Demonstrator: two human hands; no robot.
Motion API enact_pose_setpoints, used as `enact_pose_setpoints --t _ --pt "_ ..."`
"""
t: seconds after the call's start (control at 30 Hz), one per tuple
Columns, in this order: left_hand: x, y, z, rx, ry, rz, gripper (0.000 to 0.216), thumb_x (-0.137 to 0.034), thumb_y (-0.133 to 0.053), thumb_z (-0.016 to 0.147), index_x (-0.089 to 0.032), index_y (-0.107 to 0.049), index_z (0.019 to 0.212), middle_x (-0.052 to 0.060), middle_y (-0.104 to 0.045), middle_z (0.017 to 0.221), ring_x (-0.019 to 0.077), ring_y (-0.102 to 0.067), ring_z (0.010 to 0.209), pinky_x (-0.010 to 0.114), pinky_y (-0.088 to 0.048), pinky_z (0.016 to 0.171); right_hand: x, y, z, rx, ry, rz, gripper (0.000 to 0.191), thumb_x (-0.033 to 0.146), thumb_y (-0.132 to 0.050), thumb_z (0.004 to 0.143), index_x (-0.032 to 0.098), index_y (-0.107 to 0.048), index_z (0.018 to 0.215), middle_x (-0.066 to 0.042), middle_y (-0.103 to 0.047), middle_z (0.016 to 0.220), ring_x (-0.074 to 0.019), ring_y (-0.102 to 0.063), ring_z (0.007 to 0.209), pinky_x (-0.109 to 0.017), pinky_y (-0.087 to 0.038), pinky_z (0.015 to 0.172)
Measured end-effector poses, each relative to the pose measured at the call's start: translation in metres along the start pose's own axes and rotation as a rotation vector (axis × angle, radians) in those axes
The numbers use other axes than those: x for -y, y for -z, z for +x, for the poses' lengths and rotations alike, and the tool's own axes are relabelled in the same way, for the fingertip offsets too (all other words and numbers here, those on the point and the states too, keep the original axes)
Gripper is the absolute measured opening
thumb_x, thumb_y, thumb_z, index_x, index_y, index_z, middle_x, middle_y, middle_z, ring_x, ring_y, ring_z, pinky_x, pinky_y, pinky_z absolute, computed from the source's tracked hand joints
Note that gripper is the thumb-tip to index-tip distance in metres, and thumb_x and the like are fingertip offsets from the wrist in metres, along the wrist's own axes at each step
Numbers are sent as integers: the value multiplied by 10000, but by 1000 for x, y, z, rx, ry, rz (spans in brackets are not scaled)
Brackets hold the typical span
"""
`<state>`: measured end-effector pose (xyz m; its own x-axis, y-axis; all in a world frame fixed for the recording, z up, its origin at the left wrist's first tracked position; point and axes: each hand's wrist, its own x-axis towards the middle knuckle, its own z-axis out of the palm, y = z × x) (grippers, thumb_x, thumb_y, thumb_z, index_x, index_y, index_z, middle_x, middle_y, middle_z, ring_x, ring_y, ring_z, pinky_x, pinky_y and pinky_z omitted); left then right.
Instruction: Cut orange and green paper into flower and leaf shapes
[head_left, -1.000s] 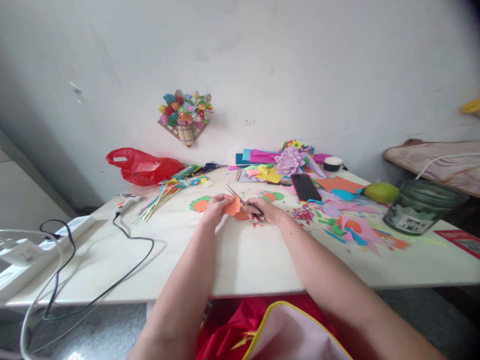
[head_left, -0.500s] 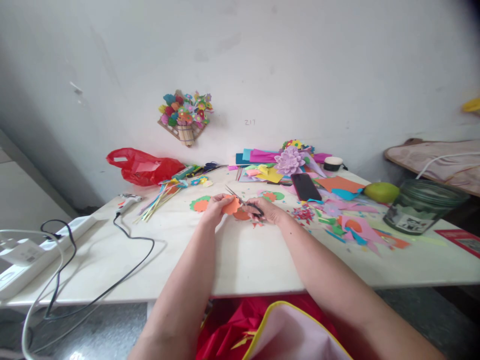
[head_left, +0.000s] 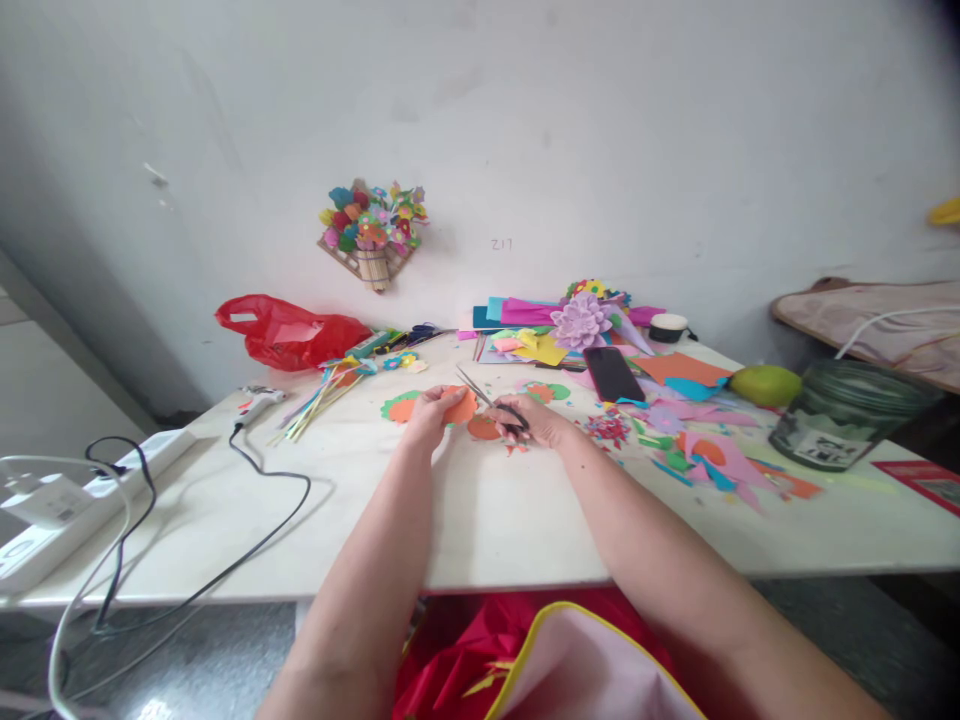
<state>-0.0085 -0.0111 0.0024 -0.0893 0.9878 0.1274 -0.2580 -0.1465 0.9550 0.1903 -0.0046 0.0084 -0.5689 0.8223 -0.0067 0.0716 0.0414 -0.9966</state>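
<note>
My left hand (head_left: pixel 429 411) pinches an orange paper cut-out (head_left: pixel 460 405) with a scalloped edge, held just above the white table (head_left: pixel 480 520). My right hand (head_left: pixel 534 420) grips black-handled scissors (head_left: pixel 487 401), whose blades point up and left beside the orange piece. A second orange round piece (head_left: pixel 482 428) lies on the table between my hands. A green and orange paper flower (head_left: pixel 397 408) rests just left of my left hand.
Coloured paper sheets (head_left: pixel 525 325), a purple paper flower (head_left: pixel 579 320), a black phone (head_left: pixel 611 374), scraps (head_left: pixel 705 455), a green fruit (head_left: pixel 763 385) and a glass jar (head_left: pixel 840 412) crowd the right. Sticks (head_left: pixel 319 395), a red bag (head_left: pixel 289 333), a glue gun (head_left: pixel 259 403) and a cable (head_left: pixel 262 500) lie left.
The orange cut-out has turned slightly in my left hand and the scissors have shifted a little. The camera view has drifted slightly.
</note>
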Motion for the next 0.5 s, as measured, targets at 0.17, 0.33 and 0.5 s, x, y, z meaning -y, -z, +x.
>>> enact_pose_setpoints --t 0.17,0.33,0.5 --pt "-1 -2 0 -25 -25 11 490 -480 -989 420 -176 -660 620 30 -687 611 130 -588 532 258 -432 531 -7 3 7 -43 21 -2 303 373 -812 769 157 -605 721 17 -618 540 -56 -484 360 -149 -272 295" --pt "0 -5 0 -29 -39 62 538 -541 -989 400 -182 -650 612 24 -676 587 133 -586 519 261 -429 526 -8 1 11 -124 15 39 229 284 -832 734 155 -654 799 11 -637 557 -72 -500 385 -159 -256 314" --pt "-1 -10 -3 0 -44 131 514 -514 -988 446 -193 -609 578 -15 -608 520 132 -574 501 256 -413 508 -5 0 13 -275 77 90 314 256 -856 685 178 -662 919 39 -632 564 -100 -541 454 -166 -299 382"
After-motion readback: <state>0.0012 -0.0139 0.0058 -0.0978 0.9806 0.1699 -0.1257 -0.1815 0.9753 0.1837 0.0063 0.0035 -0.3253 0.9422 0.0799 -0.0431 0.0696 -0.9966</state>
